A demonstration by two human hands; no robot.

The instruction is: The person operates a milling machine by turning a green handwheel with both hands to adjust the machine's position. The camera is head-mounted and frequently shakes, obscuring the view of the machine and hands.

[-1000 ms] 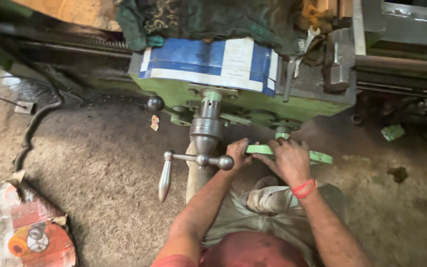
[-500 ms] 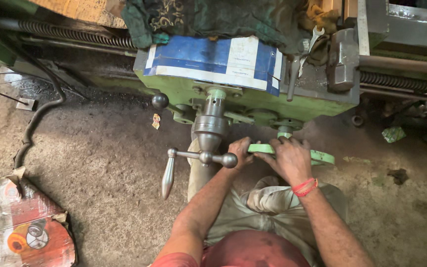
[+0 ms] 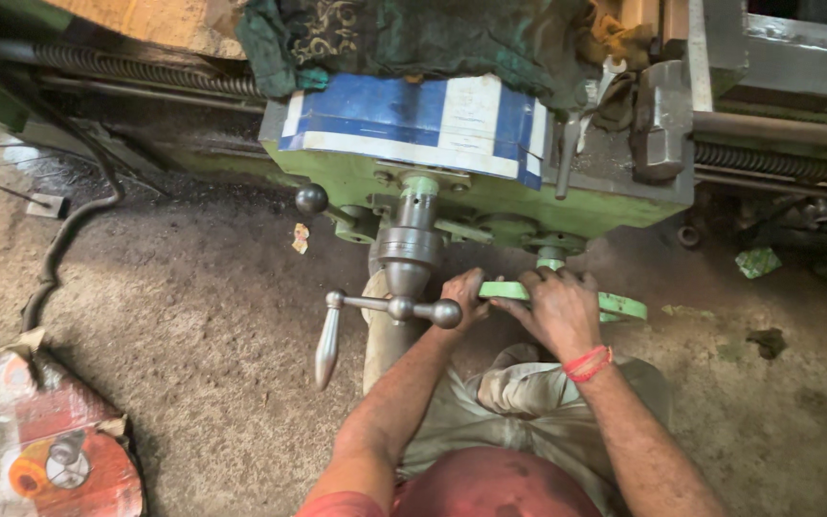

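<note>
Floor: dirt and grit floor (image 3: pixel 174 316) under me, dark with oil near the green machine carriage (image 3: pixel 490 201); a black hose (image 3: pixel 59 258) snakes off at left.
Machine top: blue and white sheet (image 3: pixel 413 124) lies on the carriage, dark green cloth (image 3: pixel 413 38) bunched behind it.
Left hand: my left hand (image 3: pixel 459 295) is curled around the near edge of the green handwheel (image 3: pixel 567 299), fingers closed on the rim, just beside the ball end of the steel crank handle (image 3: pixel 385 311).
Right hand: my right hand (image 3: pixel 552 306) lies over the handwheel's top, fingers bent down over the rim, palm pressed on it; a red thread band (image 3: pixel 588 364) circles the wrist.
Handwheel: low on the carriage front, right of the grey steel shaft (image 3: pixel 409 249).
Change: against half a second back, both hands sit on the same wheel in the same grip; the crank hangs at the same slant. Only my view has crept a little.
Corner: crumpled red and orange packaging (image 3: pixel 45 450) at lower left.
</note>
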